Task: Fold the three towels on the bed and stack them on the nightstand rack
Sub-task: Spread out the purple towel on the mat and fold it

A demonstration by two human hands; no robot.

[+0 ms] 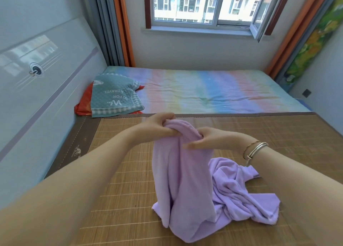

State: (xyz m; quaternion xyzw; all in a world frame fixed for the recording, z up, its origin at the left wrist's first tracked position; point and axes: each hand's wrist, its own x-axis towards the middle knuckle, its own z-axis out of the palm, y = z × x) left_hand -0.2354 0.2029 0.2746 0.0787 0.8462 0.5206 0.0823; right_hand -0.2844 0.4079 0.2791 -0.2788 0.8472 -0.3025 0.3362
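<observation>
I have my left hand (163,125) and right hand (207,139) both pinching the lifted towel's (178,175) top edge so it hangs straight for folding, above the crumpled towels (241,193) on the bed's mat (120,171)

arms: we see both forearms bare, no sleeves | right wrist: we count thin bangles (255,149), gold and silver | hands: no rings we can make out
</observation>
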